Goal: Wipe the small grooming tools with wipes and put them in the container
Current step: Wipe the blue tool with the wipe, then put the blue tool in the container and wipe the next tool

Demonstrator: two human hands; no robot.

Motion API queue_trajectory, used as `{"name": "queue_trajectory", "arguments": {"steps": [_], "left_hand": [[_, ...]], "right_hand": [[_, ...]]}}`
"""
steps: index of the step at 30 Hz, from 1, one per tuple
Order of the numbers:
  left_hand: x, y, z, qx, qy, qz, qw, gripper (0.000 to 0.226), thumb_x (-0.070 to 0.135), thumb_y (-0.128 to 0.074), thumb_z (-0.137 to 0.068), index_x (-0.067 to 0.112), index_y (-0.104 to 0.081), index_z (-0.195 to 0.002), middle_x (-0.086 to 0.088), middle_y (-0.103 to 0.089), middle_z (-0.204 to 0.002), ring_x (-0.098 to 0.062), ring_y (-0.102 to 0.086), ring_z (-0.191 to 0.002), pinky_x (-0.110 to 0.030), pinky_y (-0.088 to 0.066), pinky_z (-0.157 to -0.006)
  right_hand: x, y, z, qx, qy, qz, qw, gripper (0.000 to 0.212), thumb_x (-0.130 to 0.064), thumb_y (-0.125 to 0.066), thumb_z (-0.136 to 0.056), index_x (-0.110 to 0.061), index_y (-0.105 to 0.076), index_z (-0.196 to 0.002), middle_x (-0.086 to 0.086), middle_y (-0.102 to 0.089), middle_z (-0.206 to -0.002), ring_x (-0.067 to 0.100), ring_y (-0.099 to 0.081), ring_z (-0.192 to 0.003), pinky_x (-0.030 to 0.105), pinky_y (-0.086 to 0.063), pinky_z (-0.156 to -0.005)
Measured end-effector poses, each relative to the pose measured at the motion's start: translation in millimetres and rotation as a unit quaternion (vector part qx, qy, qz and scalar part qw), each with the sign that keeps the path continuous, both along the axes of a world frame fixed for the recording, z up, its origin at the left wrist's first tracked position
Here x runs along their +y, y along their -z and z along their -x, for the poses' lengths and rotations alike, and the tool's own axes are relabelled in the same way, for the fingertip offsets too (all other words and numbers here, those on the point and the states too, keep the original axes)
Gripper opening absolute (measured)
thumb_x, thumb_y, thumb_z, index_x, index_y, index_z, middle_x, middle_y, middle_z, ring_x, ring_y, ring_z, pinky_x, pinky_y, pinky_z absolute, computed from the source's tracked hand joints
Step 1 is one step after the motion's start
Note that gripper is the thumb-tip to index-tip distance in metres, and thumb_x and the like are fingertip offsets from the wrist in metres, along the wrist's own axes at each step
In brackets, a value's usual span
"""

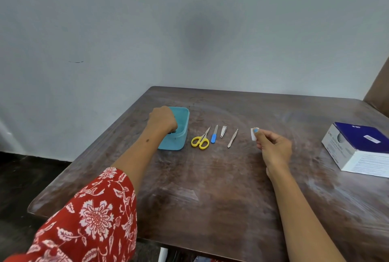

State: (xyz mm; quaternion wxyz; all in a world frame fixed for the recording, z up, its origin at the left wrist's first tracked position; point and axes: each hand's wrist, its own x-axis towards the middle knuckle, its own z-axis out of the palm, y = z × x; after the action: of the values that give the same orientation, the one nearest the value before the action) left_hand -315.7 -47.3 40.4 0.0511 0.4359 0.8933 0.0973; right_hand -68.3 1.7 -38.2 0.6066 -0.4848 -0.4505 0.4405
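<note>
The person sits at a dark wooden bench (210,188) set against a pale wall. Their left hand (162,119) reaches over the near rim of a small teal container (179,135) at the bench's left side. The fingers curl down into it, and something dark shows at the fingertips, though I can't make out what it is or whether the hand is truly gripping it. A red floral sleeve (90,217) covers the left upper arm.

Just right of the container, four tools lie in a row on the bench, apart from each other and pointing roughly away from the person: yellow-handled scissors (201,139), a nail file (214,134) with a blue handle, a small metal nail clipper (223,131), and metal tweezers (232,138). None of them is being touched.

Further right, the right hand (273,148) is raised a little above the bench, its fingers curled, pinching a small white wipe (253,134) between thumb and fingertips. The thumbnail is painted blue. The wipe sits beyond the tweezers, well clear of the row.

At the far right edge of the bench rests a white and dark blue box (357,148), with printed text on its side that is too small to read.
</note>
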Motion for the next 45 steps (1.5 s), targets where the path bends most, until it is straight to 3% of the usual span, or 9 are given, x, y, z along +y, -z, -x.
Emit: {"name": "queue_trajectory", "arguments": {"steps": [7, 10, 15, 19, 26, 32, 38, 41, 45], "left_hand": [[-7, -6, -4, -0.011, 0.011, -0.007, 1.0, 0.022, 0.011, -0.067, -0.079, 0.001, -0.058, -0.096, -0.011, -0.063, -0.092, -0.023, -0.061, -0.085, -0.025, -0.043, -0.058], [-11, -13, -12, 0.012, 0.034, -0.087, 0.996, 0.008, -0.002, -0.059, -0.077, 0.001, -0.052, -0.076, -0.015, -0.06, -0.084, -0.028, -0.059, -0.082, -0.029, -0.04, -0.058], [-13, -25, -49, 0.073, 0.112, -0.219, 0.967, 0.024, -0.001, -0.055, -0.076, 0.006, -0.042, -0.058, -0.028, -0.063, -0.086, -0.039, -0.06, -0.078, -0.041, -0.046, -0.061], [1, 1, -93, 0.029, 0.217, -0.194, 0.956, 0.014, 0.009, -0.052, -0.08, 0.002, -0.063, -0.075, -0.022, -0.065, -0.086, -0.04, -0.06, -0.085, -0.04, -0.049, -0.072], [17, 60, -137, 0.102, 0.274, -0.114, 0.949, 0.023, 0.016, -0.042, -0.094, 0.001, -0.057, -0.104, -0.017, -0.053, -0.117, -0.031, -0.046, -0.114, -0.035, -0.037, -0.095], [17, 64, -143, 0.146, 0.255, -0.101, 0.951, 0.025, 0.002, -0.037, -0.093, 0.002, -0.057, -0.108, -0.017, -0.052, -0.117, -0.029, -0.046, -0.114, -0.035, -0.042, -0.09], [9, 64, -143, 0.169, 0.241, -0.114, 0.949, 0.015, 0.002, -0.046, -0.087, 0.01, -0.056, -0.095, -0.011, -0.063, -0.102, -0.028, -0.057, -0.098, -0.031, -0.029, -0.064], [8, 71, -136, 0.114, 0.241, -0.197, 0.943, 0.014, 0.007, -0.043, -0.089, 0.009, -0.057, -0.089, -0.012, -0.064, -0.096, -0.029, -0.059, -0.091, -0.034, -0.036, -0.064], [7, 71, -126, -0.14, 0.182, -0.397, 0.889, 0.016, 0.009, -0.059, -0.082, 0.008, -0.069, -0.095, -0.007, -0.072, -0.087, -0.019, -0.066, -0.078, -0.029, -0.051, -0.075]], "right_hand": [[1, 2, 0, -0.012, -0.001, 0.002, 1.0, 0.015, -0.022, -0.073, -0.08, -0.029, -0.069, -0.067, -0.005, -0.064, -0.062, 0.007, -0.055, -0.059, 0.031, -0.051, -0.073], [1, 2, 0, -0.004, 0.0, 0.003, 1.0, 0.015, -0.022, -0.074, -0.08, -0.028, -0.069, -0.067, -0.005, -0.064, -0.06, 0.007, -0.054, -0.057, 0.03, -0.05, -0.072], [-1, -1, 1, 0.023, 0.002, -0.012, 1.0, 0.002, -0.023, -0.074, -0.079, -0.023, -0.073, -0.081, -0.01, -0.067, -0.066, -0.005, -0.053, -0.049, 0.019, -0.049, -0.062], [-2, -3, 0, 0.069, -0.003, -0.01, 0.998, 0.004, -0.022, -0.073, -0.08, -0.025, -0.072, -0.081, -0.004, -0.065, -0.065, 0.002, -0.051, -0.052, 0.015, -0.049, -0.055], [-1, -5, 0, 0.106, -0.004, -0.008, 0.994, 0.006, -0.018, -0.072, -0.082, -0.022, -0.072, -0.077, 0.001, -0.06, -0.059, 0.006, -0.051, -0.055, 0.016, -0.048, -0.052], [2, -2, 1, 0.103, -0.001, 0.0, 0.995, 0.001, -0.019, -0.073, -0.081, -0.02, -0.073, -0.082, -0.004, -0.064, -0.061, 0.005, -0.052, -0.055, 0.017, -0.049, -0.054], [2, -1, 2, 0.114, -0.012, 0.009, 0.993, 0.014, -0.017, -0.071, -0.082, -0.008, -0.073, -0.092, -0.001, -0.065, -0.066, 0.005, -0.055, -0.053, 0.018, -0.051, -0.055], [0, -3, 2, 0.137, -0.033, 0.016, 0.99, 0.014, -0.013, -0.07, -0.084, -0.004, -0.071, -0.093, 0.002, -0.066, -0.068, 0.003, -0.059, -0.053, 0.019, -0.054, -0.054], [-2, -5, 5, 0.184, -0.071, 0.025, 0.98, 0.017, -0.004, -0.063, -0.087, 0.003, -0.066, -0.102, 0.004, -0.064, -0.07, 0.003, -0.06, -0.052, 0.02, -0.055, -0.054]]}}
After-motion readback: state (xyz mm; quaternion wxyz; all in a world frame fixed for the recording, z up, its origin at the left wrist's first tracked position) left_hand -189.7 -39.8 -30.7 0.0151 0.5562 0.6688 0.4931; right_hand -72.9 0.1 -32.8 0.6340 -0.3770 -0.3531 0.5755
